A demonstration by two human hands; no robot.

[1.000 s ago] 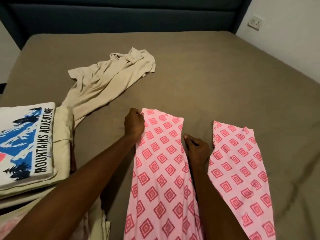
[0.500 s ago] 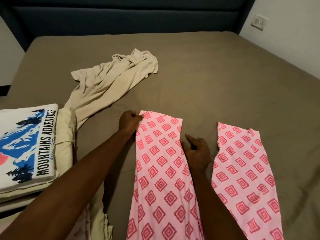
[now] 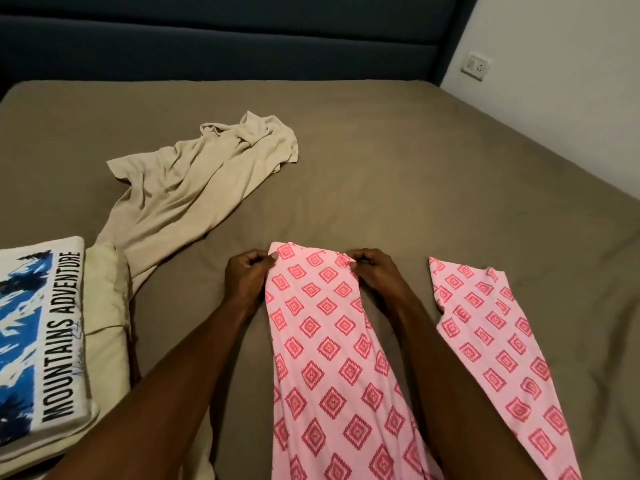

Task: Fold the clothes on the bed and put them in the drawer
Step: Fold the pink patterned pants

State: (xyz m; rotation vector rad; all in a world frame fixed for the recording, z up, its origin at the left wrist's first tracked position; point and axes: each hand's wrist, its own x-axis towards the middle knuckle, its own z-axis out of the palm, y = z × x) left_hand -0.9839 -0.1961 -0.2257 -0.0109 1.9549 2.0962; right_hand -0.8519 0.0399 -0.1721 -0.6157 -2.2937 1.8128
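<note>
Pink trousers (image 3: 322, 341) with a red diamond print lie spread on the brown bed (image 3: 415, 174), legs pointing away from me. My left hand (image 3: 247, 278) pinches the far left corner of the left leg's hem. My right hand (image 3: 372, 271) pinches the far right corner of the same hem. The other leg (image 3: 491, 341) lies flat to the right, apart from my hands. A crumpled beige garment (image 3: 194, 188) lies unfolded further up the bed on the left.
A folded stack sits at the left edge: a white "Mountains Adventure" T-shirt (image 3: 38, 334) on top of cream clothing (image 3: 104, 313). A dark blue headboard (image 3: 242, 39) runs along the back. A white wall with a socket (image 3: 476, 65) stands at right.
My right hand has moved up from the inner edge of the left leg to its far hem corner and now pinches it. The left hand keeps its hold on the other corner.
</note>
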